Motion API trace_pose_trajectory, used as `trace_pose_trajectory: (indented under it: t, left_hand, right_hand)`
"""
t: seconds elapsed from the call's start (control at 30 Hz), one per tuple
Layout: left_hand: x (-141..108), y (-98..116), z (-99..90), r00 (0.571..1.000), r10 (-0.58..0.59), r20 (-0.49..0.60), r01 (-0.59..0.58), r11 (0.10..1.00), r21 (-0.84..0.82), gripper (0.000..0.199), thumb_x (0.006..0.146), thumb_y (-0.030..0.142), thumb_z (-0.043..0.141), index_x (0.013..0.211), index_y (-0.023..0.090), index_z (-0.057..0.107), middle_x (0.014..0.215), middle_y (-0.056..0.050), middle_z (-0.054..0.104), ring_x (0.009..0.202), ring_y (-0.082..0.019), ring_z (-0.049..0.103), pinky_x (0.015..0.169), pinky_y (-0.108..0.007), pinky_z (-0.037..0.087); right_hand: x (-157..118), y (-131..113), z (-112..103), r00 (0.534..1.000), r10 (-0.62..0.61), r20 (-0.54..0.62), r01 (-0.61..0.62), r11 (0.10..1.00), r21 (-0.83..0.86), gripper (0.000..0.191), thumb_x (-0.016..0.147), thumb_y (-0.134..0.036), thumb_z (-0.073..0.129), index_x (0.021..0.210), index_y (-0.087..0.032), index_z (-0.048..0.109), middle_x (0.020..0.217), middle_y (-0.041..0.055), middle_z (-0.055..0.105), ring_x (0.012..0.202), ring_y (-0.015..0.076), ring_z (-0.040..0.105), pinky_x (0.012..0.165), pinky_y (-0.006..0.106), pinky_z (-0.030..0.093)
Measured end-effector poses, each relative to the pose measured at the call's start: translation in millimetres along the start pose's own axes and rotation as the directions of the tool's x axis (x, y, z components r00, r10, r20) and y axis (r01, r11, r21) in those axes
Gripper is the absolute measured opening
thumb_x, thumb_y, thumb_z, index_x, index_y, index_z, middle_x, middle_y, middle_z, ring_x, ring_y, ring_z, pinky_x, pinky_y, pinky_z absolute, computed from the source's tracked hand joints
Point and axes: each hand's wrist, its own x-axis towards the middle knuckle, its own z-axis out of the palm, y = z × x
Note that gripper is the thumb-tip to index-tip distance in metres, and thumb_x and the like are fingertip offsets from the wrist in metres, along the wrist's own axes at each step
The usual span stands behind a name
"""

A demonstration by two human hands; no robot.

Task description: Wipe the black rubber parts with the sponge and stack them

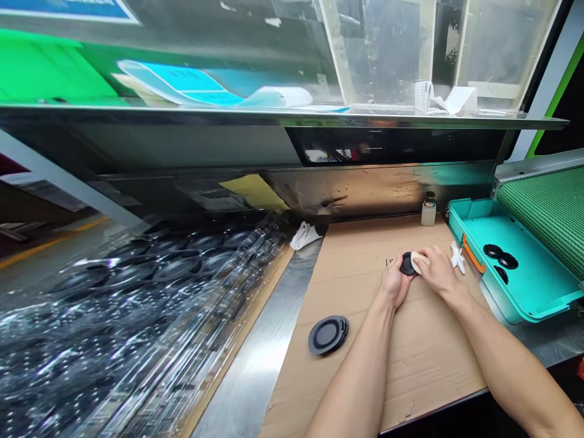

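Note:
A black round disc [407,263] is held by my left hand [394,283], whose fingers close round its lower edge. My right hand [437,268] pinches a white cloth or pad [417,262] against the disc's right side. Both hands are above the brown cardboard [360,267]. To the left of my left forearm lies a small stack of black round discs [327,335]. Just right of my right hand a crumpled white cloth [457,257] rests on the cardboard.
A teal bin [538,307] at the right holds several black discs [508,261]. Behind the hands stands a small bottle [429,210]. Clear plastic trays [150,316] fill the left. A metal shelf [292,117] crosses above; a green conveyor belt [547,198] is far right.

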Motion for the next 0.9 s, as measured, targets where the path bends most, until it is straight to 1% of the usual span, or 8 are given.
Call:
trace_pose_trajectory:
  t: [0.1, 0.17, 0.23, 0.33, 0.47, 0.6, 0.77, 0.9]
  left_hand:
    - [1.8, -0.9, -2.7, 1.000, -0.032, -0.002, 0.031, 0.999, -0.040, 0.030, 0.103, 0.028, 0.047, 0.102, 0.010, 0.071, 0.102, -0.014, 0.074, 0.100, -0.021, 0.071, 0.098, -0.038, 0.056]
    - [2.4, -1.5, -3.6, 1.000, -0.026, -0.018, 0.025, 0.998, -0.050, 0.030, 0.104, 0.029, 0.046, 0.102, 0.011, 0.070, 0.104, -0.013, 0.075, 0.101, -0.021, 0.070, 0.098, -0.039, 0.057]
    - [2.6, -2.3, -3.8, 0.999, -0.014, -0.038, 0.013, 0.999, -0.042, 0.029, 0.104, 0.028, 0.046, 0.102, 0.012, 0.070, 0.103, -0.012, 0.075, 0.101, -0.021, 0.071, 0.097, -0.040, 0.057]
    - [2.7, -2.9, -3.7, 0.999, -0.017, -0.041, 0.015, 0.999, -0.049, 0.029, 0.103, 0.027, 0.046, 0.101, 0.011, 0.070, 0.101, -0.013, 0.075, 0.099, -0.020, 0.071, 0.098, -0.037, 0.057]
    - [1.9, -1.5, -3.0, 0.999, -0.018, -0.033, 0.016, 0.999, -0.039, 0.031, 0.104, 0.027, 0.044, 0.097, 0.011, 0.070, 0.103, -0.013, 0.075, 0.100, -0.021, 0.071, 0.099, -0.041, 0.057]
    - [-0.5, 1.5, 0.1, 0.998, -0.047, -0.033, 0.045, 0.998, -0.036, 0.033, 0.105, 0.026, 0.042, 0.096, 0.010, 0.071, 0.099, -0.013, 0.075, 0.098, -0.020, 0.071, 0.099, -0.037, 0.056]
    - [-7.5, 7.3, 5.8, 0.996, -0.087, 0.002, 0.087, 0.996, 0.014, 0.038, 0.106, 0.030, 0.039, 0.097, 0.009, 0.069, 0.105, -0.018, 0.075, 0.102, -0.026, 0.073, 0.092, -0.043, 0.059]
    - [-12.3, 13.6, 8.7, 0.991, -0.128, 0.026, 0.128, 0.992, 0.002, 0.042, 0.106, 0.035, 0.037, 0.103, 0.007, 0.068, 0.111, -0.023, 0.074, 0.104, -0.030, 0.073, 0.080, -0.038, 0.060]
  right_hand:
    - [0.7, -5.3, 13.1, 1.000, -0.028, 0.010, 0.028, 0.999, -0.018, 0.021, 0.099, -0.033, 0.060, 0.115, -0.024, 0.069, 0.112, 0.0064, 0.066, 0.099, 0.0195, 0.065, 0.086, 0.028, 0.048]
    - [1.8, -6.9, 18.4, 0.998, 0.045, -0.037, -0.047, 0.998, -0.046, 0.021, 0.100, -0.034, 0.057, 0.114, -0.023, 0.068, 0.113, 0.0074, 0.065, 0.100, 0.0205, 0.064, 0.085, 0.029, 0.048]
    - [2.2, -7.1, 20.1, 0.991, 0.105, -0.080, -0.111, 0.991, -0.070, 0.021, 0.101, -0.034, 0.055, 0.114, -0.022, 0.067, 0.113, 0.0085, 0.064, 0.100, 0.0213, 0.064, 0.084, 0.030, 0.048]
    - [0.9, -7.5, 19.3, 0.997, 0.072, -0.041, -0.075, 0.994, -0.074, 0.021, 0.101, -0.035, 0.055, 0.115, -0.024, 0.066, 0.111, 0.0071, 0.064, 0.097, 0.0210, 0.065, 0.081, 0.029, 0.048]
    - [-0.8, -9.7, 19.7, 0.987, 0.142, -0.081, -0.150, 0.983, -0.107, 0.021, 0.102, -0.035, 0.053, 0.112, -0.022, 0.066, 0.112, 0.0093, 0.064, 0.095, 0.0222, 0.065, 0.079, 0.031, 0.047]
    - [0.5, -8.5, 20.8, 0.998, 0.065, -0.025, -0.067, 0.994, -0.082, 0.022, 0.101, -0.037, 0.056, 0.115, -0.024, 0.067, 0.113, 0.0073, 0.065, 0.096, 0.0216, 0.065, 0.080, 0.030, 0.047]
    - [10.9, 13.9, 7.6, 0.960, 0.139, -0.245, -0.154, 0.987, -0.042, 0.023, 0.100, -0.035, 0.054, 0.104, -0.019, 0.070, 0.107, 0.0100, 0.068, 0.102, 0.0242, 0.061, 0.090, 0.034, 0.044]
    - [12.3, 33.0, 0.1, 0.942, 0.162, -0.293, -0.163, 0.986, 0.020, 0.023, 0.096, -0.036, 0.058, 0.102, -0.018, 0.071, 0.103, 0.0097, 0.070, 0.101, 0.0252, 0.061, 0.091, 0.036, 0.044]
